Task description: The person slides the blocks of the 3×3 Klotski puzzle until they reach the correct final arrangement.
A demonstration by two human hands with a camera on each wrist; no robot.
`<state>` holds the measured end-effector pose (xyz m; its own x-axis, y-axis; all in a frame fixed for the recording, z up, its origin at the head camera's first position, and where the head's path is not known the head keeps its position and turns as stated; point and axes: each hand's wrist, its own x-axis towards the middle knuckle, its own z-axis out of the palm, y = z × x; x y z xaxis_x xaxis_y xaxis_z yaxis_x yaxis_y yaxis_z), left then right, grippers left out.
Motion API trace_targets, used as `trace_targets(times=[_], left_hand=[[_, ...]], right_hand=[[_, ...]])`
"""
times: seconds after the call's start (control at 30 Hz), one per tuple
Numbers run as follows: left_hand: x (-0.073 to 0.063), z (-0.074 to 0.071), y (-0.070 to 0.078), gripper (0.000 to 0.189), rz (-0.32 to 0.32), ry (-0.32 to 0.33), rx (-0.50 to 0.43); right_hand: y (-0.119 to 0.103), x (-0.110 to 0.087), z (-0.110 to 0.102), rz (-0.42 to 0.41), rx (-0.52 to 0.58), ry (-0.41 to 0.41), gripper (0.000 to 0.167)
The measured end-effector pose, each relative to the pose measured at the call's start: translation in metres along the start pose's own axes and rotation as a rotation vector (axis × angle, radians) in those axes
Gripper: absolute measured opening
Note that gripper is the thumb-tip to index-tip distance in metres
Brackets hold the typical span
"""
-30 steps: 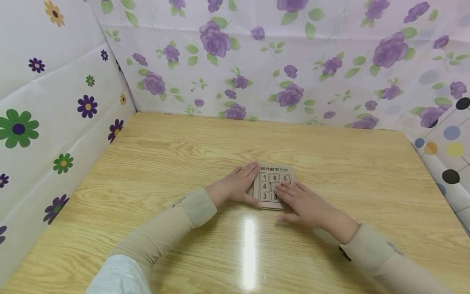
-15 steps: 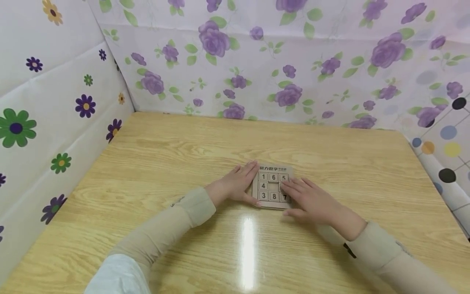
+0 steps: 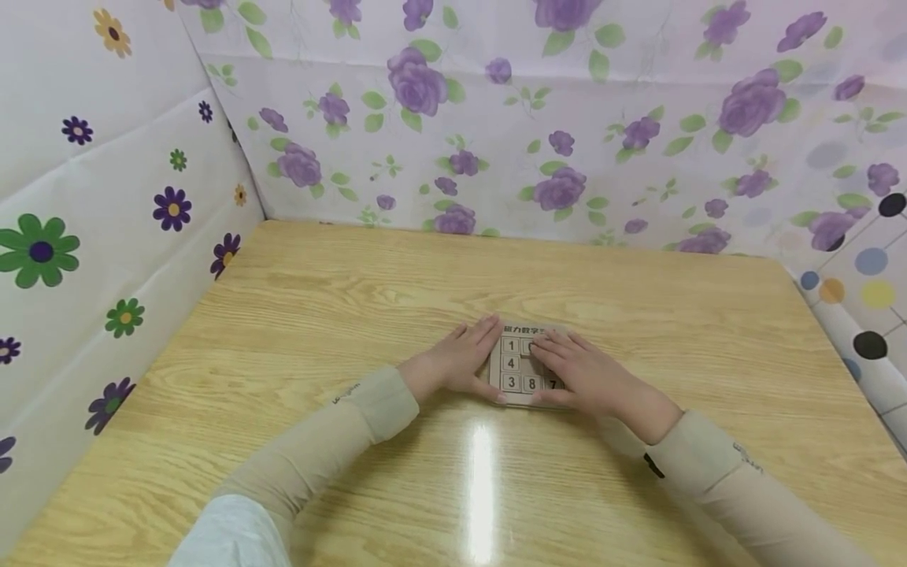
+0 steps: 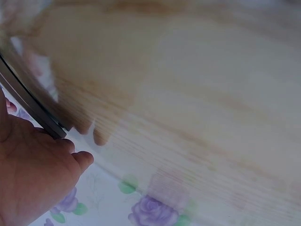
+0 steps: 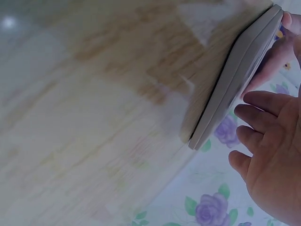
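Note:
A flat wooden number puzzle with Chinese lettering along its top lies on the table. Tiles 1, 4, 3 and 8 are readable, and a bare gap shows right of the 4. My left hand steadies the board's left side, its fingers at the upper corner and the thumb at the lower one. Fingers of my right hand lie straight over the upper right tiles, partly covering the 6 and hiding the 5. The right thumb is at the lower edge. In the right wrist view, the board appears edge-on beside the fingers.
The wood-grain table surrounds the puzzle, with a bright light reflection in front of it. A purple-flowered cloth hangs behind the table. Another flowered sheet borders the left side, and a dotted one the right.
The right fingers slid a tile from the middle to the right column, uncovering the centre gap. They then moved up and left onto the upper tiles. My left hand stayed in place.

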<state>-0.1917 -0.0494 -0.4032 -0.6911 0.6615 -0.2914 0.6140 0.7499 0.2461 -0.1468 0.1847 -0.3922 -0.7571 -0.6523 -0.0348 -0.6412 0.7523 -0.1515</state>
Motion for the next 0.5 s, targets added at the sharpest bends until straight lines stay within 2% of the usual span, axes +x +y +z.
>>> trace_targets(times=[0.2,0.5], left_hand=[[-0.001,-0.001,0.001,0.121,-0.011,-0.002,0.004],[-0.001,-0.001,0.000,0.121,-0.005,0.000,-0.004]], right_hand=[[-0.003,-0.003,0.001,-0.021,-0.023,-0.006,0.075],[-0.018,-0.019,-0.002,-0.104,-0.051,-0.010,0.072]])
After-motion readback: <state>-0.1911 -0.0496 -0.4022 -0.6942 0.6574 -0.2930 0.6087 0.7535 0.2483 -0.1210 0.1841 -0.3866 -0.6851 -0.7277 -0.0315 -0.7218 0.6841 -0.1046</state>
